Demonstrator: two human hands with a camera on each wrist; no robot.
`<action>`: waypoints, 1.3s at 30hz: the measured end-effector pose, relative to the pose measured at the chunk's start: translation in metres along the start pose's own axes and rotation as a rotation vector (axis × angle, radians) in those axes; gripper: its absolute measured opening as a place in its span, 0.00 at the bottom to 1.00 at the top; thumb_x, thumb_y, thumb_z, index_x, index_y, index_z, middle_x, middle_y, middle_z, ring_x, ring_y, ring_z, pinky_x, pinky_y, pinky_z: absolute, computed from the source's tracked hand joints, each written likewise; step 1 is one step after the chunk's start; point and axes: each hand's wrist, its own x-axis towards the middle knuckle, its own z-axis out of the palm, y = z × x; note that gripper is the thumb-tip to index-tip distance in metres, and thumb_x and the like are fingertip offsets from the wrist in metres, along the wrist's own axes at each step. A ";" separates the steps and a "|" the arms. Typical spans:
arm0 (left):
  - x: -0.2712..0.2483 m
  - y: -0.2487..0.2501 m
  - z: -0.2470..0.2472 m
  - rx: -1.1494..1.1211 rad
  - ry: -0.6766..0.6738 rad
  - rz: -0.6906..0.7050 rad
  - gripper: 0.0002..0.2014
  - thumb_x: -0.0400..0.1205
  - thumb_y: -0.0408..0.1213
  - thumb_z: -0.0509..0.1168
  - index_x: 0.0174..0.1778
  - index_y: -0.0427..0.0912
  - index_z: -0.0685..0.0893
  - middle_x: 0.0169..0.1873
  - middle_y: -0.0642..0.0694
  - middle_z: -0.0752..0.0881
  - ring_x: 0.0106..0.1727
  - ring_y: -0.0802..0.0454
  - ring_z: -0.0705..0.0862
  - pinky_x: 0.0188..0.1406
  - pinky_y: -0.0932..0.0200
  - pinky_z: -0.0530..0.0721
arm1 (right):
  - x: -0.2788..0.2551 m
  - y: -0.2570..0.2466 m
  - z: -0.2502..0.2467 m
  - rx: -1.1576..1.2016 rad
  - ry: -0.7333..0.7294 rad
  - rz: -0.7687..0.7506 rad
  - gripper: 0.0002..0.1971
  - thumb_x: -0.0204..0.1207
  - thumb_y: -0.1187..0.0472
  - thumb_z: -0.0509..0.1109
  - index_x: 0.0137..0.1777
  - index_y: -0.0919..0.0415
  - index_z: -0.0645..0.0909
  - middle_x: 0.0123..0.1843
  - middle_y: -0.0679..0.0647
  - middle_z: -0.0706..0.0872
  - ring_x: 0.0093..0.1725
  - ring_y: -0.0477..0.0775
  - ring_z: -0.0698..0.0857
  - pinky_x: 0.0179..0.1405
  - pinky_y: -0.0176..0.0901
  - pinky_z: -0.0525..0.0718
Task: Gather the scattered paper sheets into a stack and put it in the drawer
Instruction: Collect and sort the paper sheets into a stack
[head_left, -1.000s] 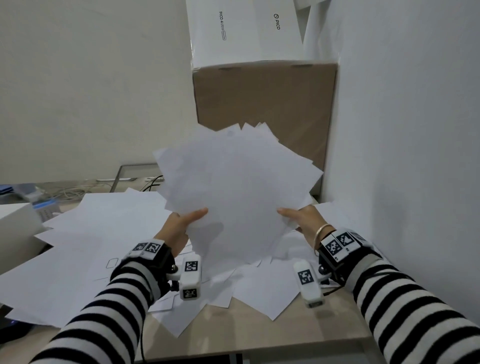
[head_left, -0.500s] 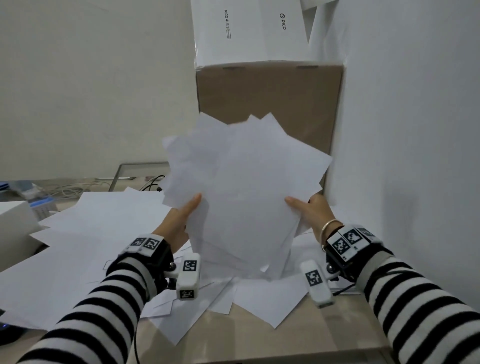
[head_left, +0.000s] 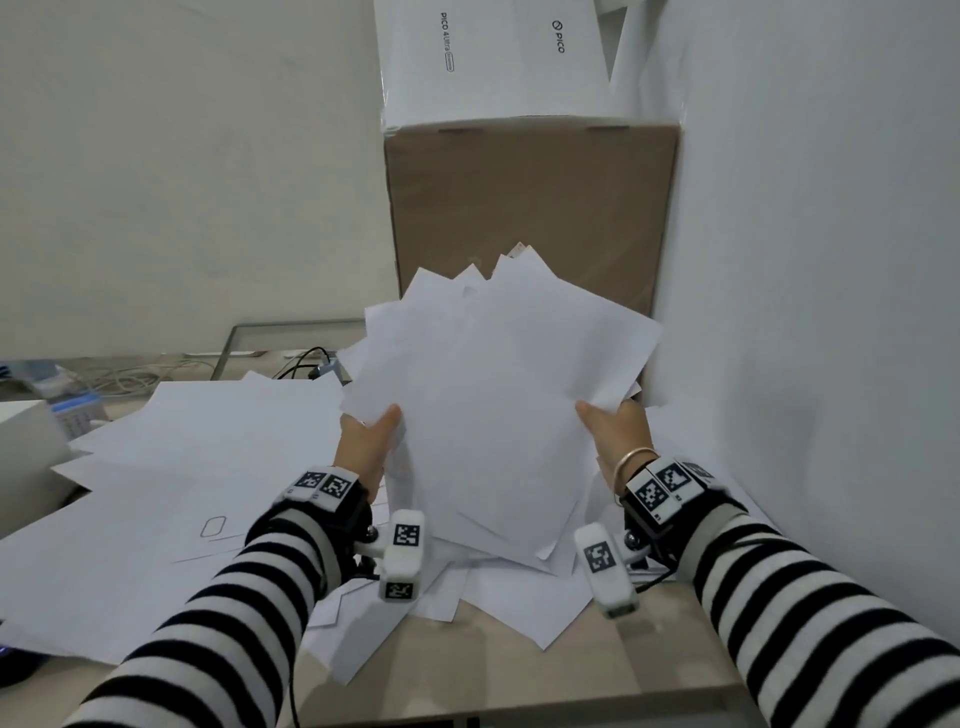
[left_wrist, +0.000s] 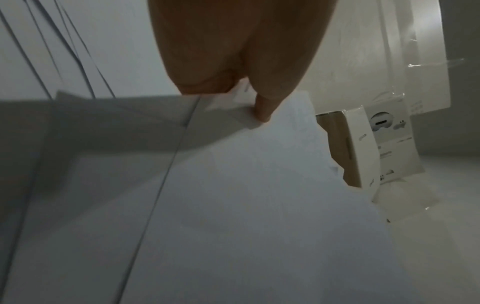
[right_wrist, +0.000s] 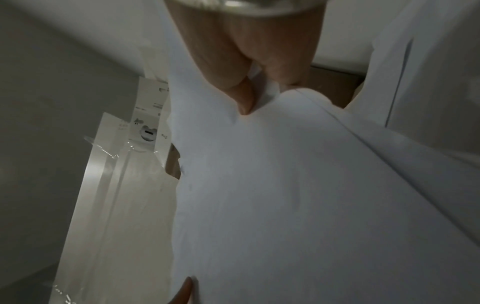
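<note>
My fingers (right_wrist: 245, 96) on the right hand (head_left: 615, 434) curl round the right edge of the paper stack (head_left: 498, 405), thumb on the near face and the rest hidden behind the sheets. My left hand (head_left: 366, 441) does the same on the left edge, thumb pressed flat on the front; in the left wrist view one fingertip shows against the paper. So both hands grip the stack, which I hold upright and lifted off the counter (head_left: 519, 670), its upper corners fanned out unevenly and its lower corners splayed too.

Below and to the left, more loose sheets (head_left: 171, 467) lie scattered and overlapping across the counter, a few of them right under the held stack. Behind the stack stands a brown cardboard box (head_left: 530, 208) against the wall (head_left: 810, 260) on my right, with a white PICO box (head_left: 493, 57) on top of it. Cables (head_left: 306, 361) trail at the far edge of the counter. Striped sleeves (head_left: 234, 613) cover both my forearms. No drawer is in view.
</note>
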 end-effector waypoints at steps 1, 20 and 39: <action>0.001 0.000 -0.001 0.031 0.027 0.005 0.39 0.80 0.41 0.69 0.81 0.43 0.53 0.75 0.39 0.71 0.71 0.40 0.76 0.71 0.39 0.75 | -0.001 0.000 -0.003 0.018 -0.010 0.002 0.03 0.76 0.64 0.70 0.45 0.56 0.79 0.49 0.57 0.87 0.50 0.60 0.86 0.52 0.50 0.84; -0.019 0.025 0.045 0.483 -0.298 0.093 0.35 0.61 0.49 0.83 0.61 0.37 0.83 0.53 0.43 0.88 0.53 0.45 0.88 0.61 0.46 0.84 | -0.017 0.001 -0.019 0.151 -0.090 0.078 0.06 0.77 0.66 0.71 0.53 0.63 0.81 0.41 0.56 0.87 0.41 0.58 0.87 0.35 0.43 0.86; -0.011 0.015 0.019 0.327 0.052 0.272 0.16 0.80 0.34 0.69 0.61 0.30 0.83 0.56 0.34 0.86 0.55 0.40 0.86 0.56 0.46 0.84 | -0.005 0.048 -0.023 -0.259 -0.030 0.047 0.20 0.71 0.77 0.68 0.24 0.59 0.66 0.25 0.52 0.70 0.28 0.52 0.68 0.28 0.37 0.67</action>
